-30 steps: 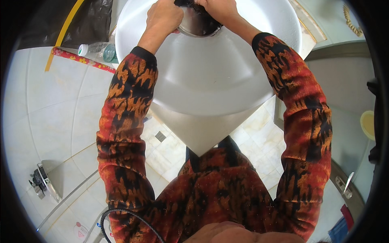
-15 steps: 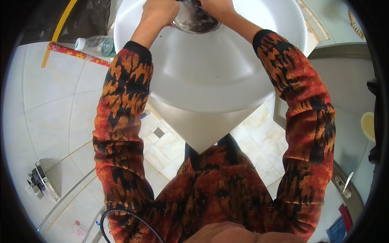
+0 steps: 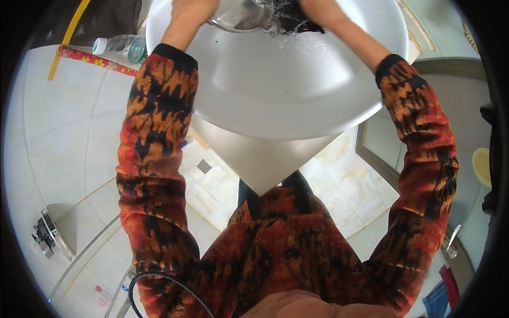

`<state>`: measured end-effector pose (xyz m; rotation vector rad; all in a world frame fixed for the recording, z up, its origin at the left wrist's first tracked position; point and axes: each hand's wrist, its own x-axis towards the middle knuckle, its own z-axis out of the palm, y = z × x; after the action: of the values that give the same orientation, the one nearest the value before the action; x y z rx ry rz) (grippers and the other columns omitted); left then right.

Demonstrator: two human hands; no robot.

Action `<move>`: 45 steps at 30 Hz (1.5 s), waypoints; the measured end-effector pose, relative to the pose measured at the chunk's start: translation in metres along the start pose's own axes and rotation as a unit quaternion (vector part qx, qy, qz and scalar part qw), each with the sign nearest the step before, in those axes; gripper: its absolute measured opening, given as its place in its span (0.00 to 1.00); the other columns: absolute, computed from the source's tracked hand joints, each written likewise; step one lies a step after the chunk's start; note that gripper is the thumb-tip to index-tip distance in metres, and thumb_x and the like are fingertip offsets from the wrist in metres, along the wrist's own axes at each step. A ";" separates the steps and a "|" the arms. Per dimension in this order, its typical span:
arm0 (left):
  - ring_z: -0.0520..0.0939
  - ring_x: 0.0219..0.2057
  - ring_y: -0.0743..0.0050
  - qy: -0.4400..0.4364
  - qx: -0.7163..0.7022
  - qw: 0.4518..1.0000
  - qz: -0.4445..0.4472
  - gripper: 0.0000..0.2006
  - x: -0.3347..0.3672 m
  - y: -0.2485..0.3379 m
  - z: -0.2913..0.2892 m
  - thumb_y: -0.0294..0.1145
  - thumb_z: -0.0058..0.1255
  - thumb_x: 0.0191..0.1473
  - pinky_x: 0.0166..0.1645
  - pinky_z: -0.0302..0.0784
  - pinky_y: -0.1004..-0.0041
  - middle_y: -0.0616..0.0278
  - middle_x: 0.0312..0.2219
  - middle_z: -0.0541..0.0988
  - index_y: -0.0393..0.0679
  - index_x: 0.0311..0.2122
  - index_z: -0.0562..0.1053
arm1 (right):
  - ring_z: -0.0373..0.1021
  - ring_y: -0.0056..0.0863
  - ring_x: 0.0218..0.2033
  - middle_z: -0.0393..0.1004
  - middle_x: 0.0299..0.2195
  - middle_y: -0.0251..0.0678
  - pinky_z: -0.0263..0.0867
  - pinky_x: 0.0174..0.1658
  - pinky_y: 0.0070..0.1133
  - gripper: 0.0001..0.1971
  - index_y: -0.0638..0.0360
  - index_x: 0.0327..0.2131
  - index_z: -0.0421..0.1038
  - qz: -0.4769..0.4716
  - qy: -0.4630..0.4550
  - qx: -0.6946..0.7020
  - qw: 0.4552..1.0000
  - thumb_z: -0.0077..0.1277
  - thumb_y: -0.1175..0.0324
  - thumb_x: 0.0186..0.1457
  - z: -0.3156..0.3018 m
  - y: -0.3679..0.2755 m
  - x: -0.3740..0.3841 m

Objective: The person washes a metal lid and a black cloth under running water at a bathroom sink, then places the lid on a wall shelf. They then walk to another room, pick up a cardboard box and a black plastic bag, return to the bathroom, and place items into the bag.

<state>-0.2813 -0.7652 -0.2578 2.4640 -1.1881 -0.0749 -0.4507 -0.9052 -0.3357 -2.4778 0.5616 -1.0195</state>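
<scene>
Because the upper edge cuts across both hands, the fingers are largely out of sight. The left hand [image 3: 195, 7] appears to grasp the left side of a round, shiny, silvery vessel [image 3: 233, 22], with a sliver of fingertip showing at its lower edge; the vessel's top is cropped. The right hand [image 3: 321, 9] is over a glossy black object [image 3: 294, 18] whose kind cannot be made out, and whether the fingers grip it or merely touch it I cannot tell. Clear, splashing water [image 3: 278, 26] blurs the gap between vessel and object.

The vessel lies between the hands, against the left one, and the black object sits to its right, just beside the right hand. Both are over the far part of a wide, smooth, white rounded basin [image 3: 297, 100], with droplets on its right inner wall.

The sleeves [image 3: 159, 106] are soft-looking fabric in mottled orange, red and black, with plain black cuffs. Left of the basin lies a clear, ribbed plastic bottle with a white cap [image 3: 119, 49], near a red, flower-patterned strip [image 3: 95, 60].
</scene>
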 end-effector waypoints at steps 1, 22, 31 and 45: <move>0.76 0.30 0.49 0.022 0.024 0.999 0.000 0.11 -0.001 -0.006 -0.004 0.28 0.40 0.45 0.37 0.70 0.62 0.42 0.25 0.75 0.37 0.32 0.73 | 0.69 0.40 0.26 0.70 0.22 0.51 0.64 0.31 0.29 0.09 0.68 0.28 0.67 0.129 -0.041 0.067 0.989 0.37 0.76 0.44 -0.011 0.008 -0.001; 0.74 0.31 0.44 0.074 -0.077 0.989 0.100 0.10 -0.030 0.027 -0.011 0.27 0.38 0.43 0.37 0.68 0.60 0.42 0.25 0.74 0.38 0.29 0.72 | 0.64 0.21 0.19 0.69 0.19 0.32 0.60 0.23 0.20 0.10 0.66 0.24 0.70 0.327 -0.128 0.343 0.871 0.49 0.67 0.46 -0.011 -0.024 0.006; 0.76 0.25 0.50 0.038 -0.185 0.972 0.142 0.12 -0.066 0.061 -0.026 0.30 0.44 0.44 0.31 0.70 0.64 0.43 0.21 0.74 0.29 0.28 0.70 | 0.65 0.36 0.19 0.68 0.18 0.47 0.61 0.27 0.28 0.14 0.70 0.24 0.68 0.250 0.033 0.184 0.950 0.47 0.64 0.45 0.004 -0.034 0.001; 0.74 0.17 0.78 -0.091 -0.406 0.909 0.001 0.16 -0.089 0.078 -0.027 0.29 0.46 0.46 0.17 0.71 0.82 0.58 0.23 0.74 0.33 0.41 0.67 | 0.66 0.52 0.25 0.68 0.21 0.55 0.63 0.31 0.35 0.13 0.68 0.24 0.66 0.171 0.123 0.070 0.975 0.45 0.64 0.41 0.008 -0.040 -0.001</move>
<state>-0.3896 -0.7324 -0.2150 1.7326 -0.9542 -0.6710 -0.4375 -0.8693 -0.3217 -2.0519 0.9213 -1.1836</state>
